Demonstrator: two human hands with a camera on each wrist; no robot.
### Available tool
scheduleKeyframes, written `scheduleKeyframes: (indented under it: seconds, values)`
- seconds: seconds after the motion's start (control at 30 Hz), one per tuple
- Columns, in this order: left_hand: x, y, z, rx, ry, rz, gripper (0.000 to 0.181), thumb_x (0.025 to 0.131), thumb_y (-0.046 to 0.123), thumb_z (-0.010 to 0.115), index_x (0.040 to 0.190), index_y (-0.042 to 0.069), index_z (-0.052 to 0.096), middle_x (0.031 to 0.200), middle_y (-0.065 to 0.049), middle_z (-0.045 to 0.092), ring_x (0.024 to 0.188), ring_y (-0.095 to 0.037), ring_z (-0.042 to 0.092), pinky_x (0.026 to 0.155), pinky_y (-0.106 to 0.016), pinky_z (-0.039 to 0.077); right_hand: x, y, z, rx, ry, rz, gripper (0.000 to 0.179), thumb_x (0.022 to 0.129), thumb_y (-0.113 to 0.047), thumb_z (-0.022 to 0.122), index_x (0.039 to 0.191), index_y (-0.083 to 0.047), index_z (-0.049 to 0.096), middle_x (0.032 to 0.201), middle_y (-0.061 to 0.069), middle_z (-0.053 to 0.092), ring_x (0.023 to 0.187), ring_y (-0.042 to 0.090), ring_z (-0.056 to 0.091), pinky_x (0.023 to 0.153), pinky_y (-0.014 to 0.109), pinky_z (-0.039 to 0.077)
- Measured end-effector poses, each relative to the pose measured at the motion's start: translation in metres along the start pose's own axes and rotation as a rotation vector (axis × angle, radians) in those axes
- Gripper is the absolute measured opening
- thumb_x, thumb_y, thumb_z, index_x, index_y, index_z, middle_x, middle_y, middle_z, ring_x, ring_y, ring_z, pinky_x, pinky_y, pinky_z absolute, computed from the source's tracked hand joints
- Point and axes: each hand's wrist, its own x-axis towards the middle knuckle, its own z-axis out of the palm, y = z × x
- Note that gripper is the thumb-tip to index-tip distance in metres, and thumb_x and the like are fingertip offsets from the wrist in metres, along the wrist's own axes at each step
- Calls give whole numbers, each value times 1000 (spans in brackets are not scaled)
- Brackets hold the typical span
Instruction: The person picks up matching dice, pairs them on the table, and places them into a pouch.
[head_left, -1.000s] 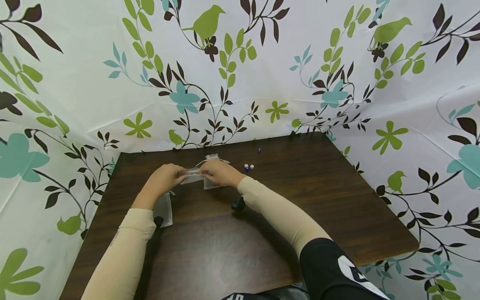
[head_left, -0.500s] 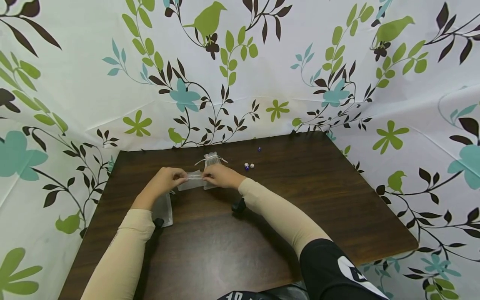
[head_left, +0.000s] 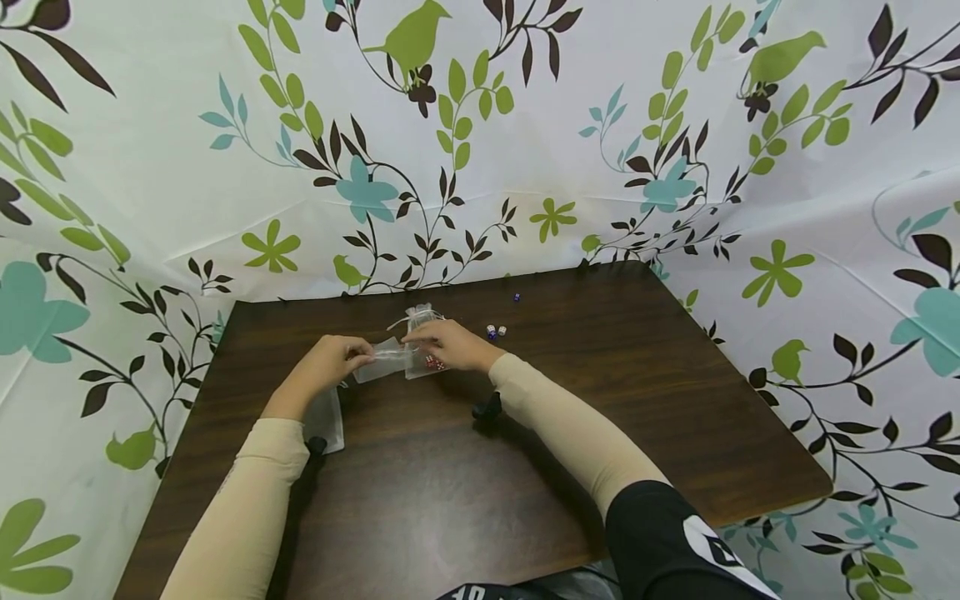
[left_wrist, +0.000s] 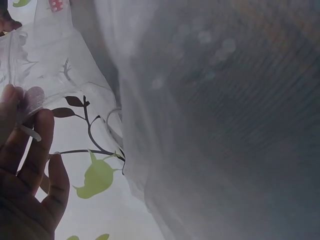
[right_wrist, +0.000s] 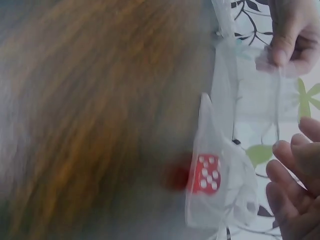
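Note:
My left hand (head_left: 330, 364) pinches one end of the mouth of a small sheer white drawstring pouch (head_left: 384, 367); in the left wrist view the thumb and fingertips meet on its gauzy edge (left_wrist: 35, 100). My right hand (head_left: 453, 344) is at the pouch's other end, over a second sheer pouch. Its fingers (right_wrist: 287, 185) look loosely bent and apart from the cloth in the right wrist view. The second pouch (head_left: 414, 367), its drawstring top gathered, lies on the table with red dice (head_left: 433, 362) inside; a white-dotted red die (right_wrist: 207, 174) shows through the mesh.
Another sheer pouch (head_left: 327, 423) lies beneath my left wrist. Right of the pouches sit two white dice (head_left: 502, 331) with a blue die (head_left: 492, 336); another blue die (head_left: 517, 297) is farther back. The dark wooden table (head_left: 637, 392) meets a patterned curtain behind.
My right hand has let go of the held pouch's edge and shifted slightly right, uncovering the red dice in the second pouch. My left hand keeps its pinch almost in place.

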Motion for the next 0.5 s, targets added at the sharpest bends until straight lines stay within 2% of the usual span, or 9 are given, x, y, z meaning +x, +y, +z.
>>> scheduleKeyframes:
  seconds: [0.27,0.37,0.5]
  values:
    - [0,-2,3,9,1,1,6,92,11,74,95,5,75,86,-3,72,71,-14,59,66,-37,50,-14,23,-18,39,158,83,31,100,-8,64,130,-2,66,127,12,67,111,22,65,95,33,51]
    - [1,-2,3,4,-2,3,6,93,11,74,95,5,75,86,-3,72,72,-14,59,66,-37,50,-21,39,-26,53,226,103,29,98,-6,67,126,1,68,122,14,69,109,25,67,94,34,52]
    - [2,0,4,2,-7,1,6,92,11,74,94,5,75,85,-2,72,72,-14,59,67,-37,50,-32,63,-43,51,305,183,29,96,-8,71,124,2,69,120,14,71,109,25,67,96,36,51]
